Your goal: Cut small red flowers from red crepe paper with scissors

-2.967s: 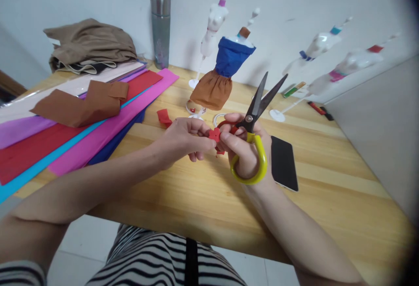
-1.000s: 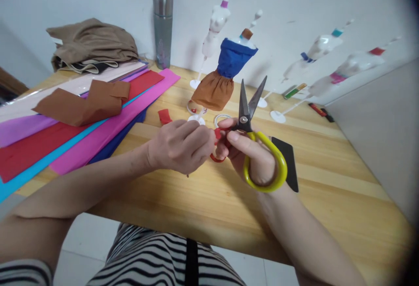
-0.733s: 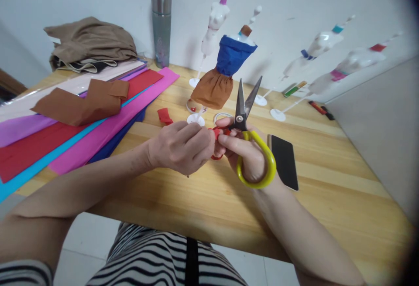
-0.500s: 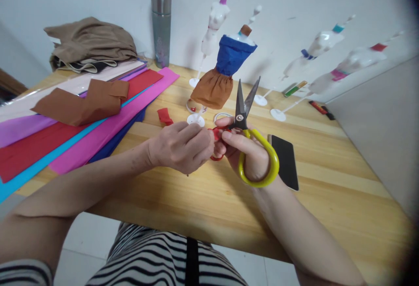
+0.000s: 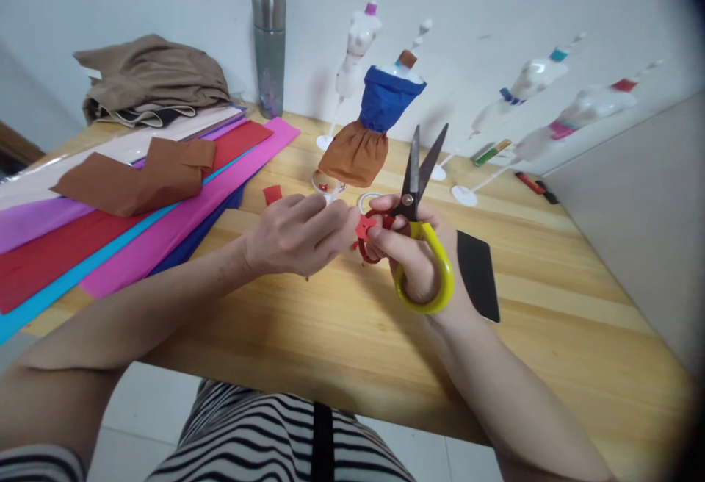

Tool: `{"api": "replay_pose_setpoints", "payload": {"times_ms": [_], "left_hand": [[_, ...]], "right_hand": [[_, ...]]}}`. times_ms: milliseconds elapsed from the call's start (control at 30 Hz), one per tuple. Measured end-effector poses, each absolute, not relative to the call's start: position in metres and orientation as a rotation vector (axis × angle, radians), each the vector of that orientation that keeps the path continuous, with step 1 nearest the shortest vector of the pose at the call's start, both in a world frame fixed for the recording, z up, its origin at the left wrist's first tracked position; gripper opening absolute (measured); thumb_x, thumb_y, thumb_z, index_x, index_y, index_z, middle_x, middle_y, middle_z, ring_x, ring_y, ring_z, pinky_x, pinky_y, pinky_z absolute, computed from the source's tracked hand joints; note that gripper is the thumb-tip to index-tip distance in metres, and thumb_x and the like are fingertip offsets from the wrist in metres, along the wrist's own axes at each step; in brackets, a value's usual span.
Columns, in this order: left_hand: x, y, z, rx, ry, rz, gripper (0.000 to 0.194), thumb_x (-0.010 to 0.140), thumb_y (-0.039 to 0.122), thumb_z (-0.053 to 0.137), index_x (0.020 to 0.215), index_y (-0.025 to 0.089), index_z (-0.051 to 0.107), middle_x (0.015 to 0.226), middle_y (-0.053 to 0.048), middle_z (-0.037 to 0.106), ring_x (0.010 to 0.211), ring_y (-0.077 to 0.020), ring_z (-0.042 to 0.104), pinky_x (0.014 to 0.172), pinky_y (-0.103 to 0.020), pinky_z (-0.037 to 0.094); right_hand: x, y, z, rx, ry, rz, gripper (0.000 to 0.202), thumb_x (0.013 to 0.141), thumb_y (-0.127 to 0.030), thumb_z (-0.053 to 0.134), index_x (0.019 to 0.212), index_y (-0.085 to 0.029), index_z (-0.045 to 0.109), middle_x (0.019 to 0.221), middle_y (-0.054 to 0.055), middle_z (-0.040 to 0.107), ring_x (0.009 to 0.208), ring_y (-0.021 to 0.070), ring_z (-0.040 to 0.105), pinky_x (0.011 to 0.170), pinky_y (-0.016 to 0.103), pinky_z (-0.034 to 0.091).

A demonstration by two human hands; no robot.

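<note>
My right hand (image 5: 416, 250) is closed around scissors (image 5: 427, 254) with a yellow handle. Their dark blades point up and away, parted in a narrow V. Between my two hands shows a small cut piece of red paper (image 5: 365, 227), pinched by my right thumb and finger. A dark red loop curves beside those fingers; I cannot tell whether it belongs to the scissors. My left hand (image 5: 302, 236) is closed, its fingertips against the left edge of the red piece and partly hidden. Just beyond stands a mannequin in a blue top (image 5: 391, 96) and a brown skirt (image 5: 355, 153).
Several white mannequins (image 5: 363, 32) stand along the wall. Coloured paper strips (image 5: 187, 221) and a brown piece (image 5: 148, 177) lie at left, near folded cloth (image 5: 157, 74) and a flask (image 5: 269, 48). A black phone (image 5: 478, 272) lies right; a red scrap (image 5: 272, 194) and tape roll (image 5: 368, 201) lie ahead.
My left hand has shifted slightly left and up, so more of the red piece shows. The scissors have turned a little clockwise in my right hand. The whole view has shifted slightly.
</note>
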State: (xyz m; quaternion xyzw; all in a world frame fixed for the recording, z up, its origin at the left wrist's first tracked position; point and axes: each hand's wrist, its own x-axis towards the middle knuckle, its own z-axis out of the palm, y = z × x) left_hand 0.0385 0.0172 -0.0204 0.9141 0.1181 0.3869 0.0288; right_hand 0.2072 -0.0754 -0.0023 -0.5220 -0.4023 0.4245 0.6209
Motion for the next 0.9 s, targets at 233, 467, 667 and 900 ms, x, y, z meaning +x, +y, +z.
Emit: {"api": "replay_pose_setpoints", "payload": {"times_ms": [233, 467, 667, 900], "left_hand": [[0.049, 0.009, -0.002, 1.656, 0.804, 0.819, 0.012, 0.076, 0.026, 0.066, 0.080, 0.016, 0.070, 0.075, -0.005, 0.069, 0.065, -0.0150, 0.066, 0.062, -0.027, 0.053], [0.052, 0.001, 0.007, 1.225, 0.691, 0.510, 0.016, 0.067, 0.024, 0.079, 0.070, 0.012, 0.068, 0.058, -0.002, 0.066, 0.053, -0.0098, 0.061, 0.051, -0.019, 0.051], [0.053, 0.000, 0.008, 1.269, 0.743, 0.541, 0.008, 0.067, 0.017, 0.074, 0.065, 0.013, 0.067, 0.051, -0.001, 0.065, 0.046, -0.0094, 0.059, 0.047, -0.018, 0.048], [0.052, 0.003, 0.007, 1.257, 0.712, 0.481, 0.009, 0.066, 0.018, 0.073, 0.063, 0.014, 0.065, 0.052, 0.000, 0.065, 0.046, -0.0083, 0.059, 0.048, -0.018, 0.049]], "right_hand": [[0.210, -0.078, 0.001, -1.232, -0.986, 0.878, 0.025, 0.065, -0.023, 0.080, 0.087, -0.026, 0.069, 0.062, -0.005, 0.057, 0.050, 0.0122, 0.047, 0.048, 0.030, 0.040], [0.208, -0.079, 0.002, -1.258, -1.105, 0.909, 0.026, 0.070, -0.025, 0.080, 0.091, -0.028, 0.066, 0.067, -0.004, 0.060, 0.055, 0.0147, 0.051, 0.061, 0.036, 0.045], [0.210, -0.078, 0.000, -1.258, -1.138, 0.929, 0.028, 0.069, -0.027, 0.084, 0.091, -0.029, 0.067, 0.065, -0.004, 0.060, 0.054, 0.0153, 0.049, 0.058, 0.036, 0.043], [0.210, -0.077, 0.000, -1.277, -1.131, 0.922, 0.030, 0.069, -0.031, 0.083, 0.092, -0.026, 0.065, 0.064, -0.006, 0.059, 0.054, 0.0140, 0.051, 0.061, 0.035, 0.047]]}}
